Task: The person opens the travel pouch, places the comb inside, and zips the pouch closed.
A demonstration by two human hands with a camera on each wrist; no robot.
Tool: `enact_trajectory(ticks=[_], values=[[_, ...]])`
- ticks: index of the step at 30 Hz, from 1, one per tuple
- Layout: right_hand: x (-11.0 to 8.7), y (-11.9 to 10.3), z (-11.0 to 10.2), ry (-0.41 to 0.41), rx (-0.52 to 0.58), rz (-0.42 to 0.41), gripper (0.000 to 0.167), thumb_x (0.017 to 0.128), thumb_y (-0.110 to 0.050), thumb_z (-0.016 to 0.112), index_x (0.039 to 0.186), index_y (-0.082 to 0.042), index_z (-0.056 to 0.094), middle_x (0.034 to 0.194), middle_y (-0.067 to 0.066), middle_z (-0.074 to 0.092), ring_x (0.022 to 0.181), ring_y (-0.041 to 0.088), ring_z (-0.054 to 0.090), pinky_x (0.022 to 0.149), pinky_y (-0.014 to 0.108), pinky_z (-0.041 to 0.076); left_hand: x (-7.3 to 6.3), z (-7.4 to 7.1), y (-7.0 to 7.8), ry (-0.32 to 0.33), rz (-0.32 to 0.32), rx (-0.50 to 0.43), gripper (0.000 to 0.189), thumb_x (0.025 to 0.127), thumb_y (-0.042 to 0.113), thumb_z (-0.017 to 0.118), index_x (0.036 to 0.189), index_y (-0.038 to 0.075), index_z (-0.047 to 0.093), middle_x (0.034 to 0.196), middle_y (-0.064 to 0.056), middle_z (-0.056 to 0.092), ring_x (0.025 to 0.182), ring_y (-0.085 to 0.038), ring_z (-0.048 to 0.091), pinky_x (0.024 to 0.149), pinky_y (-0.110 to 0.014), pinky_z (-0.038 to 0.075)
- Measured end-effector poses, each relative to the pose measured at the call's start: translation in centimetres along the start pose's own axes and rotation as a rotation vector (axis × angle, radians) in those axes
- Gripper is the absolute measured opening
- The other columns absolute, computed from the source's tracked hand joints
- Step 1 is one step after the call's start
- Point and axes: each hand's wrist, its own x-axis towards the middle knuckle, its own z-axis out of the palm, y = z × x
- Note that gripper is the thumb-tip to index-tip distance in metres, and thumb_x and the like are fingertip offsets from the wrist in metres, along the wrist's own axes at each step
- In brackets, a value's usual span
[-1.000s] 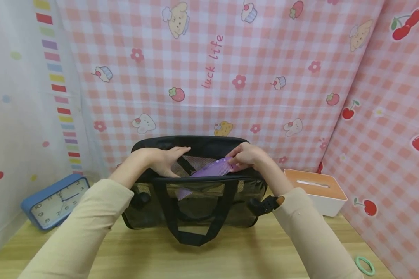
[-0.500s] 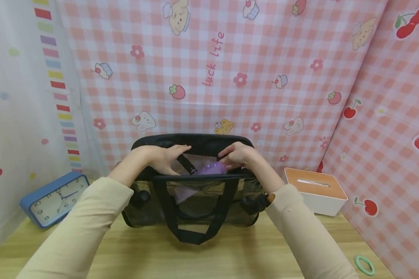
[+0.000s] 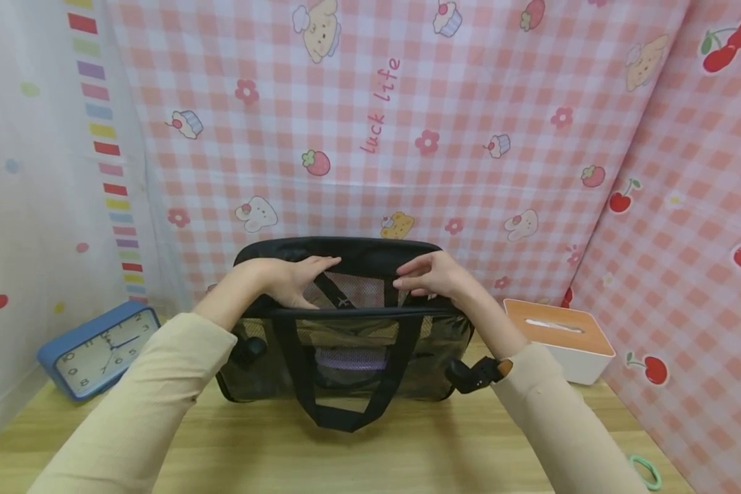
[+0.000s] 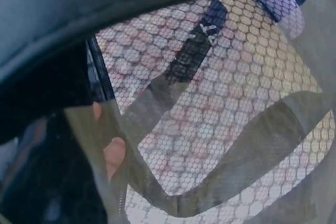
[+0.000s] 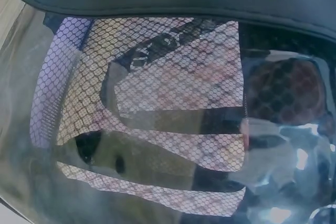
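A black bag (image 3: pixel 247 384) with see-through sides and a mesh back stands on the table with its top unzipped. Low inside it lies a purple comb (image 3: pixel 350 359), seen through the front panel; in the right wrist view the comb (image 5: pixel 55 85) shows behind mesh. My left hand (image 3: pixel 290 281) is spread across the left part of the opening, thumb by the front rim and fingers toward the back one. At the right part, my right hand (image 3: pixel 435 274) hovers with loosely bent fingers and nothing visible between them. Fingertips (image 4: pixel 114 156) show through the clear panel in the left wrist view.
A blue clock (image 3: pixel 99 350) stands left of the bag. To the right sits a white tissue box (image 3: pixel 556 329) with an orange-brown top. A green ring (image 3: pixel 645 473) lies at the table's front right. Patterned cloth hangs behind and at both sides.
The comb has gone from my right hand down into the bottom of the bag, and its fingers have let go. My left hand has stayed at the opening.
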Motion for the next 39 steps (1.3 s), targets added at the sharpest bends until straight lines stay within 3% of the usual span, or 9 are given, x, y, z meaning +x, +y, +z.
enact_trajectory(ticks=[5,10,14,20,22,25,30,33,39], values=[[-0.4,-0.2,-0.1,0.049,0.007,-0.023,0.035,0.084,-0.019,0.066,0.115,-0.001,0.061,0.111,0.018,0.063,0.091,0.025,0.066,0.068,0.027,0.056,-0.3,0.2,-0.3,0.086,0.049,0.01,0.075,0.092,0.021,0.056,0.147,0.005,0.008,0.151,-0.022,0.01,0.138,-0.039,0.015,0.109,-0.054,0.027],[-0.4,-0.6,0.3,0.054,0.011,-0.031,0.033,0.083,-0.016,0.067,0.112,0.0,0.062,0.109,0.018,0.064,0.089,0.025,0.065,0.082,0.034,0.055,-1.4,0.8,-0.5,0.324,0.126,-0.066,0.06,0.089,0.027,0.06,0.138,0.003,0.035,0.139,-0.021,0.04,0.124,-0.037,0.045,0.102,-0.046,0.04],[-0.3,-1.0,0.7,0.054,-0.013,-0.041,0.032,0.083,-0.017,0.067,0.11,0.0,0.063,0.107,0.017,0.065,0.072,0.01,0.063,0.078,0.031,0.056,-3.1,1.5,-0.5,0.505,0.09,-0.165,0.05,0.089,0.04,0.056,0.131,0.011,0.05,0.131,-0.013,0.052,0.117,-0.031,0.053,0.096,-0.046,0.045],[-0.2,-1.7,1.1,0.05,-0.039,-0.069,0.032,0.082,-0.017,0.069,0.109,-0.001,0.064,0.104,0.018,0.066,0.067,0.009,0.062,0.076,0.035,0.056,-6.3,3.6,-0.6,0.711,0.019,-0.08,0.056,0.081,0.052,0.06,0.126,0.019,0.056,0.131,-0.007,0.051,0.118,-0.03,0.05,0.091,-0.05,0.046],[-0.3,-2.0,1.2,0.048,-0.06,-0.081,0.032,0.082,-0.018,0.069,0.109,0.0,0.064,0.105,0.018,0.066,0.07,0.011,0.063,0.076,0.035,0.056,-7.1,4.9,-0.7,0.812,0.01,-0.029,0.06,0.076,0.052,0.066,0.125,0.019,0.056,0.13,-0.007,0.051,0.118,-0.031,0.05,0.086,-0.05,0.048],[-0.4,-2.5,1.4,0.047,-0.091,-0.093,0.032,0.082,-0.018,0.069,0.109,-0.001,0.064,0.106,0.017,0.066,0.076,0.016,0.065,0.07,0.029,0.056,-7.8,7.1,-1.2,1.043,0.035,0.034,0.064,0.067,0.04,0.077,0.122,0.015,0.058,0.124,-0.008,0.055,0.111,-0.031,0.053,0.075,-0.048,0.052],[-0.2,-3.2,2.0,0.042,-0.133,-0.096,0.032,0.082,-0.021,0.068,0.109,-0.004,0.065,0.106,0.015,0.067,0.088,0.023,0.065,0.065,0.025,0.053,-8.1,10.6,-2.6,1.37,0.07,0.044,0.065,0.052,0.012,0.085,0.112,0.004,0.061,0.11,-0.014,0.06,0.103,-0.031,0.053,0.08,-0.04,0.048],[-0.2,-3.8,2.5,0.045,-0.166,-0.106,0.031,0.082,-0.022,0.069,0.108,-0.005,0.066,0.106,0.013,0.067,0.092,0.024,0.064,0.071,0.03,0.053,-8.0,12.1,-3.1,1.452,0.047,0.023,0.058,0.051,0.004,0.085,0.105,0.0,0.063,0.105,-0.016,0.061,0.1,-0.031,0.054,0.084,-0.034,0.044],[0.2,-5.0,3.7,0.047,-0.192,-0.134,0.03,0.081,-0.022,0.07,0.106,-0.005,0.067,0.104,0.012,0.068,0.095,0.024,0.063,0.087,0.037,0.052,-7.2,13.2,-3.4,1.518,0.035,0.024,0.043,0.058,-0.005,0.081,0.096,-0.001,0.064,0.093,-0.016,0.061,0.09,-0.029,0.055,0.078,-0.031,0.044]])
